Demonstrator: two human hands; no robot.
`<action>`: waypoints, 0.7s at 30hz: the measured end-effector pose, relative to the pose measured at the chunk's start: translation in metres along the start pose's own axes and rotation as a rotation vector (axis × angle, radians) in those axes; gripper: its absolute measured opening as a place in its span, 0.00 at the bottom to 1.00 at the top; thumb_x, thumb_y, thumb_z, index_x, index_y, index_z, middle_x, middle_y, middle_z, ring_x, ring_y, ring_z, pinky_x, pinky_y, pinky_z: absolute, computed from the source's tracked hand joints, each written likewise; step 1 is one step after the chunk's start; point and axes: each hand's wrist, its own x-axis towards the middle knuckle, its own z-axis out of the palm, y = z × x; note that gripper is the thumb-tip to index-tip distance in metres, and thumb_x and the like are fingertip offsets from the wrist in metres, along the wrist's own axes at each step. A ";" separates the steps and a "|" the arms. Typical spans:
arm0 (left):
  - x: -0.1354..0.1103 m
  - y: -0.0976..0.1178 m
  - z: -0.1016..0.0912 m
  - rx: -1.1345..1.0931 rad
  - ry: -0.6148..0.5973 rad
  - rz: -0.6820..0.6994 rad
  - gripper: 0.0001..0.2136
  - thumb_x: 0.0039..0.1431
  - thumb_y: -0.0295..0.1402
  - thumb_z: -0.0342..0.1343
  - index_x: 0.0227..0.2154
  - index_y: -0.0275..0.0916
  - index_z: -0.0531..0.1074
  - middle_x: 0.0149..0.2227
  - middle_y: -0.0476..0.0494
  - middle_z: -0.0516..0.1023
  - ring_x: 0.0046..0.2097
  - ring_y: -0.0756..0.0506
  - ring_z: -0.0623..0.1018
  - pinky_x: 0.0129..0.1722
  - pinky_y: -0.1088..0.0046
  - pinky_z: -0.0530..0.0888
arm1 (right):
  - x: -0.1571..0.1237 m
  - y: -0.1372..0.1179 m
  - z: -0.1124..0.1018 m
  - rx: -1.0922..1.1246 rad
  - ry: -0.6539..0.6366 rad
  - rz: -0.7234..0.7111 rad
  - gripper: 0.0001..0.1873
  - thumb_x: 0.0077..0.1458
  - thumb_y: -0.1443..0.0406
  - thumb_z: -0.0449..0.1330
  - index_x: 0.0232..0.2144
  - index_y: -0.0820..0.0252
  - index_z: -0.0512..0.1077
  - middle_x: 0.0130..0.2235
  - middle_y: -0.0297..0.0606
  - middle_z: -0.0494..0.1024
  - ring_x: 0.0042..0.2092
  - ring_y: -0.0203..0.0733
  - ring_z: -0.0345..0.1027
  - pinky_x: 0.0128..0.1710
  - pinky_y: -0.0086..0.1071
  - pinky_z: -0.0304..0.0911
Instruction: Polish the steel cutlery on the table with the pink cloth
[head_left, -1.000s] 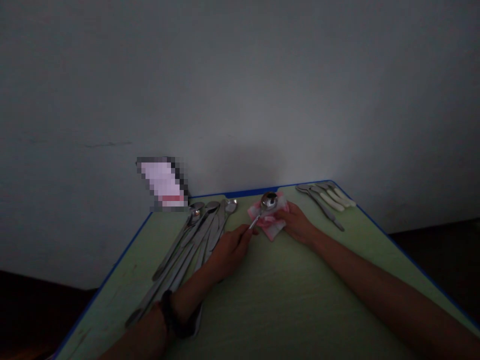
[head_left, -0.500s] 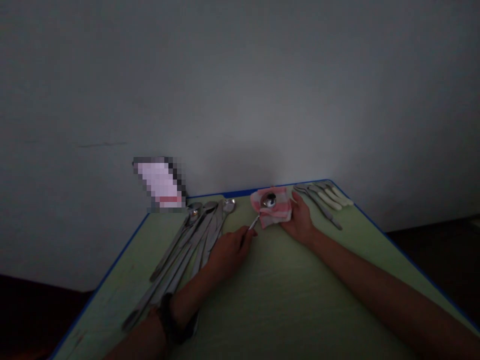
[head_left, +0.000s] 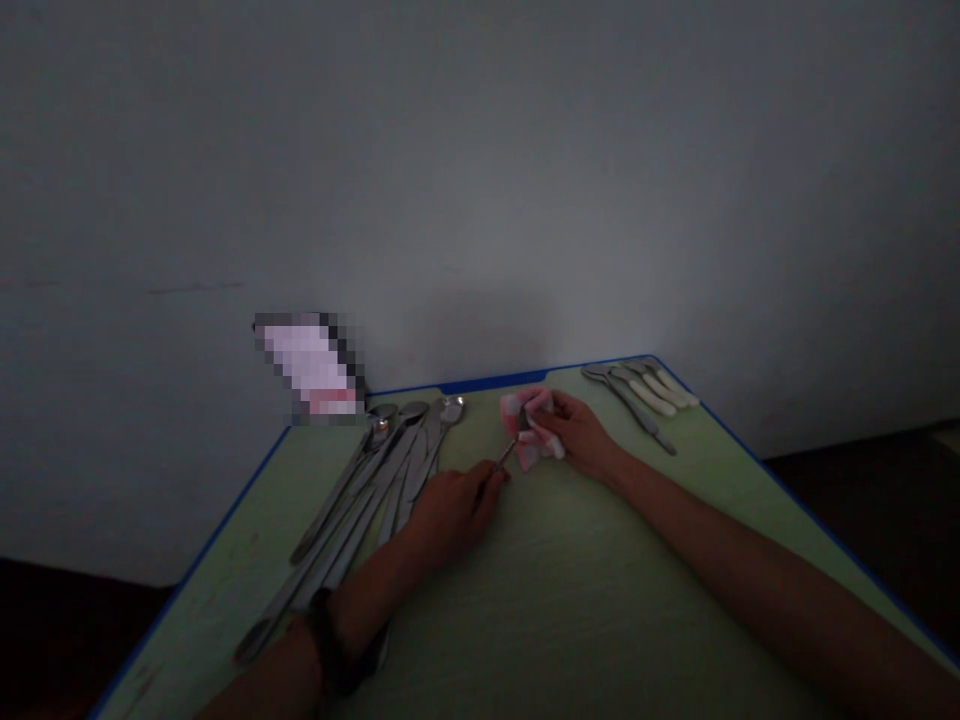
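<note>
My left hand [head_left: 469, 500] is closed round the handle of a metal spoon [head_left: 507, 453]. The spoon points away from me, and its bowl is mostly covered by a pink and white cloth [head_left: 527, 455]. My right hand [head_left: 574, 430] is closed on that cloth, folding it over the spoon's bowl from the right. Beside my left forearm lies a bundle of long-handled metal spoons [head_left: 375, 490], their bowls toward the wall; the forearm hides part of their handles.
Several spoons with white handles [head_left: 658, 392] and one all-grey spoon [head_left: 637, 405] lie at the table's far right. A blurred-out phone-like object [head_left: 311, 365] leans on the wall at the far left. The green table [head_left: 570, 590] has a blue edge and meets the wall.
The cloth lay spread under the spoon's bowl with my right hand beneath it. Now my right fingers have come over and folded the cloth round the bowl. My left hand keeps its grip.
</note>
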 end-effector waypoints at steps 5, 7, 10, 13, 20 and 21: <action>0.000 0.001 0.000 -0.009 -0.001 0.004 0.18 0.64 0.39 0.34 0.40 0.38 0.69 0.30 0.44 0.77 0.30 0.48 0.76 0.32 0.74 0.68 | -0.004 0.000 0.005 -0.193 0.135 -0.033 0.16 0.45 0.55 0.62 0.34 0.59 0.69 0.27 0.33 0.73 0.24 0.33 0.64 0.23 0.26 0.59; 0.001 0.002 0.000 -0.019 -0.004 -0.006 0.18 0.64 0.39 0.34 0.40 0.39 0.68 0.30 0.45 0.77 0.30 0.47 0.76 0.32 0.74 0.67 | -0.004 0.001 0.006 -0.222 0.169 -0.041 0.17 0.47 0.52 0.60 0.32 0.60 0.69 0.25 0.33 0.72 0.23 0.33 0.64 0.22 0.26 0.58; 0.002 0.003 -0.001 -0.036 0.000 -0.025 0.18 0.64 0.39 0.34 0.39 0.40 0.68 0.31 0.46 0.77 0.31 0.48 0.76 0.32 0.74 0.67 | -0.003 0.003 0.007 -0.179 0.176 -0.051 0.20 0.48 0.49 0.57 0.32 0.60 0.70 0.25 0.34 0.73 0.24 0.34 0.65 0.23 0.27 0.58; 0.003 0.004 -0.001 -0.046 0.006 -0.062 0.17 0.64 0.39 0.35 0.38 0.40 0.68 0.32 0.46 0.77 0.32 0.47 0.76 0.33 0.73 0.67 | -0.001 0.004 0.008 -0.052 0.184 -0.040 0.23 0.49 0.47 0.54 0.31 0.61 0.72 0.28 0.36 0.75 0.27 0.36 0.67 0.27 0.29 0.61; 0.003 0.004 -0.002 -0.052 -0.003 -0.088 0.18 0.64 0.39 0.34 0.39 0.41 0.69 0.32 0.46 0.77 0.33 0.47 0.76 0.35 0.73 0.67 | 0.005 0.000 0.008 0.247 0.190 -0.030 0.22 0.49 0.47 0.54 0.37 0.57 0.72 0.36 0.36 0.76 0.34 0.37 0.69 0.31 0.30 0.65; 0.003 0.004 -0.002 -0.042 -0.007 -0.084 0.18 0.64 0.39 0.35 0.39 0.41 0.69 0.31 0.46 0.77 0.33 0.47 0.76 0.35 0.73 0.67 | 0.006 -0.001 0.007 0.275 0.193 -0.023 0.22 0.49 0.48 0.55 0.38 0.56 0.72 0.37 0.36 0.76 0.35 0.38 0.69 0.32 0.29 0.65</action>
